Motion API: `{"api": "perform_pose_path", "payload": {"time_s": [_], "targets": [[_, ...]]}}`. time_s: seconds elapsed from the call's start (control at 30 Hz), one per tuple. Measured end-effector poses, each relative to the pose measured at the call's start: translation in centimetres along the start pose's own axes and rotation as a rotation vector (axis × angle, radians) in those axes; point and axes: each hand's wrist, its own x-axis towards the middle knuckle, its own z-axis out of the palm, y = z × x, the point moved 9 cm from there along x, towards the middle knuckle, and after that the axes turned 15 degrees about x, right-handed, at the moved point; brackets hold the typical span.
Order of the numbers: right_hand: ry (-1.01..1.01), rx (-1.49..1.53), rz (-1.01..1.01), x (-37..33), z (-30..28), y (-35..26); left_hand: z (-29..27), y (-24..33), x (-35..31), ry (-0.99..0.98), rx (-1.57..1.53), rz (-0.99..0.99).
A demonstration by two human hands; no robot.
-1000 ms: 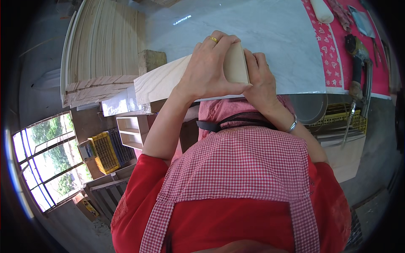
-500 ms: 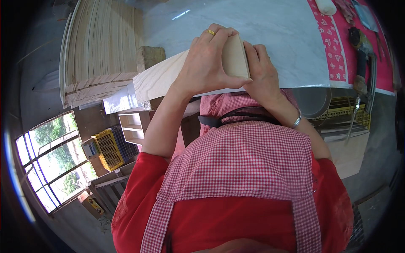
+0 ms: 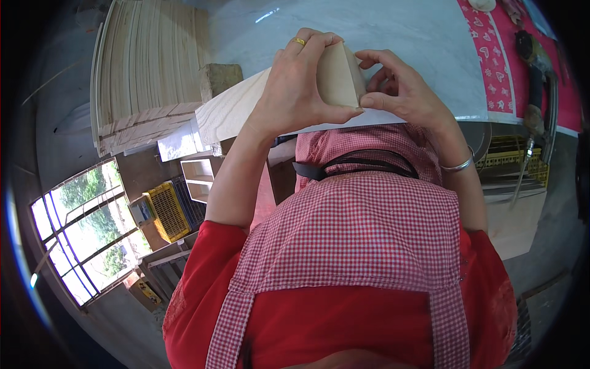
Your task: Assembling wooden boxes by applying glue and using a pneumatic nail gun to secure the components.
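A pale wooden box-like piece lies slantwise at the table's near edge, its long grained side running off to the left. My left hand, wearing a gold ring, is closed over its right part. The thumb presses the near lower corner while the fingertips hook over the far top edge. Inside that grip shows a smooth pale inner face, with a narrow end panel at its right. Just beyond this panel is my right hand, fingers bent and apart. Its thumb tip is at the panel's near corner.
Behind the piece's left part sits a rough block, beside a tall stack of thin boards. At right, a hose-fitted power tool lies on a pink patterned cloth. Yellow crates stand below the table at left.
My right hand has drawn back to the right from the end panel, its fingers parting. My left hand keeps its grip. The view has shifted slightly.
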Motion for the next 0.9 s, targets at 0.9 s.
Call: {"api": "perform_pose_path", "payload": {"time_s": [0.9], "targets": [[-0.191,0.142,0.005,5.8,0.0,0.4,0.1,0.2,-0.2,-0.035,-0.011,-0.064]]}}
